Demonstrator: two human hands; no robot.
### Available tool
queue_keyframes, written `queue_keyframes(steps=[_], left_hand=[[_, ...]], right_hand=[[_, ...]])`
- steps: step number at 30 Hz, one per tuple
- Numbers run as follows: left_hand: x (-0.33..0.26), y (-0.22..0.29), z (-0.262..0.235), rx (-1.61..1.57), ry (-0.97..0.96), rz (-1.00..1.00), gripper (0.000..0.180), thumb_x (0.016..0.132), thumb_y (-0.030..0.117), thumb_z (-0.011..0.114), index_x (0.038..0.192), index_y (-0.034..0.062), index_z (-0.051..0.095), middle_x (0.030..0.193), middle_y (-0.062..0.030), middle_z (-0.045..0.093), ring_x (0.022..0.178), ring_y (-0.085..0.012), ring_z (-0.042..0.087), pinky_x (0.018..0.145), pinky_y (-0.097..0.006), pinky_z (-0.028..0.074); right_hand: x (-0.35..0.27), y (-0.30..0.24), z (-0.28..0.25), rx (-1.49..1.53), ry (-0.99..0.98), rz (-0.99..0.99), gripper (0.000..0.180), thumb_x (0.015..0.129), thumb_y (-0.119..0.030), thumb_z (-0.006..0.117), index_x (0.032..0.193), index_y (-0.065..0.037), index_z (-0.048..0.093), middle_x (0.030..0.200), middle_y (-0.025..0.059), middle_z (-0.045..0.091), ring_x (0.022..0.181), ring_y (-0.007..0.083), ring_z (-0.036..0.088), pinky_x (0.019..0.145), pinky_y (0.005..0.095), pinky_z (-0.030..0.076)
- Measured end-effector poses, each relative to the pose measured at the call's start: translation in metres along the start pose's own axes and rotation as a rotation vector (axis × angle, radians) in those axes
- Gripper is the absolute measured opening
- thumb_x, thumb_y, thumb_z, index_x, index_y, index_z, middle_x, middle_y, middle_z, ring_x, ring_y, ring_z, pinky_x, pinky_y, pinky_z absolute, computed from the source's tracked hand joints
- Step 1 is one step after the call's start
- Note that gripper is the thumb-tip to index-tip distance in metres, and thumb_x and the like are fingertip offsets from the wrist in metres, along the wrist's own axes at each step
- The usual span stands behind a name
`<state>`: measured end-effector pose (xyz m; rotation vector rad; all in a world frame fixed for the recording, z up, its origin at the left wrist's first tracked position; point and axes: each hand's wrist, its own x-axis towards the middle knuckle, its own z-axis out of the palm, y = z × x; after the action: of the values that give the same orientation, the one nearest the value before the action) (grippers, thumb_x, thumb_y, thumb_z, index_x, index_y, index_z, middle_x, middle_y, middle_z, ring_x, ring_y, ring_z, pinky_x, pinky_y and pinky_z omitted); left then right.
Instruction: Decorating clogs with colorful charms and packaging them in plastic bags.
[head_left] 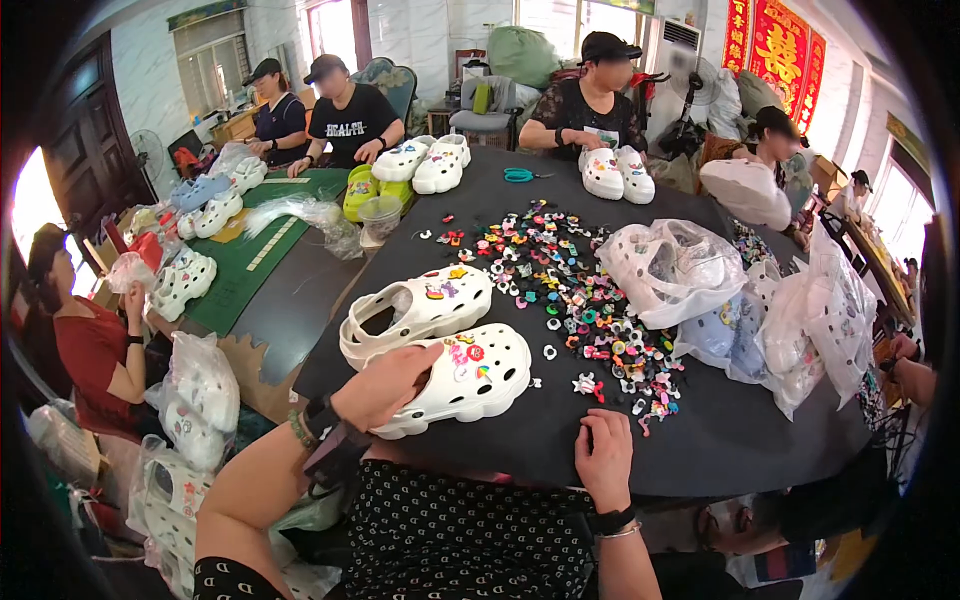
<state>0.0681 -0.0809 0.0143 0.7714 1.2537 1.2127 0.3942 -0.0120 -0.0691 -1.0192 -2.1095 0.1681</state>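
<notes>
In front of me on the dark table lie two white clogs side by side. My left hand [395,382] is closed on the nearer clog [490,378], its fingers partly hidden inside the foot opening. Colourful charms, among them a rainbow, sit on this clog's top. Touching it behind is the other clog [440,297], also dotted with charms. My right hand [605,458] rests on the table's near edge, fingers loosely bent with nothing visible in them. Closest to it are a few loose charms [588,386] at the edge of a wide, mixed charm pile [560,275].
Bagged clogs [680,270] crowd the table's right side. Teal-handled scissors [525,175] lie at the back, near another white pair [602,174]. Green clogs [360,190] and a clear tub [380,215] stand at far left. Several co-workers sit around the tables.
</notes>
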Motion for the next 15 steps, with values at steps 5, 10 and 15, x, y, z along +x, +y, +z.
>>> queue_keyframes(steps=[5,10,15], left_hand=[[0.073,-0.078,-0.071,0.745,-0.099,0.514,0.046,0.096,0.009,0.055,0.141,0.01,0.048,0.099,-0.0116,0.069,0.086,-0.0208,0.065,0.077,-0.038,0.052],[0.031,-0.008,0.004,-0.393,0.004,-0.336,0.043,0.095,0.007,0.058,0.137,0.0016,0.051,0.107,-0.0114,0.07,0.093,-0.0185,0.067,0.08,-0.033,0.053],[-0.012,-0.006,0.028,-0.319,-0.052,-0.108,0.036,0.098,0.015,0.059,0.126,-0.0081,0.056,0.119,-0.0153,0.067,0.102,-0.0218,0.068,0.09,-0.034,0.054]], right_hand=[[0.003,-0.007,0.003,0.014,-0.006,-0.031,0.014,0.08,-0.001,0.065,0.094,-0.002,0.062,0.103,0.0129,0.063,0.099,0.034,0.058,0.088,0.0434,0.048],[-0.003,0.004,0.0,0.026,-0.004,-0.006,0.016,0.081,-0.001,0.066,0.096,-0.003,0.062,0.102,0.0126,0.063,0.099,0.0338,0.058,0.089,0.043,0.048],[0.029,-0.03,-0.017,0.366,-0.119,0.076,0.033,0.078,-0.006,0.076,0.108,-0.004,0.061,0.112,0.0123,0.063,0.11,0.0338,0.056,0.096,0.0408,0.046]])
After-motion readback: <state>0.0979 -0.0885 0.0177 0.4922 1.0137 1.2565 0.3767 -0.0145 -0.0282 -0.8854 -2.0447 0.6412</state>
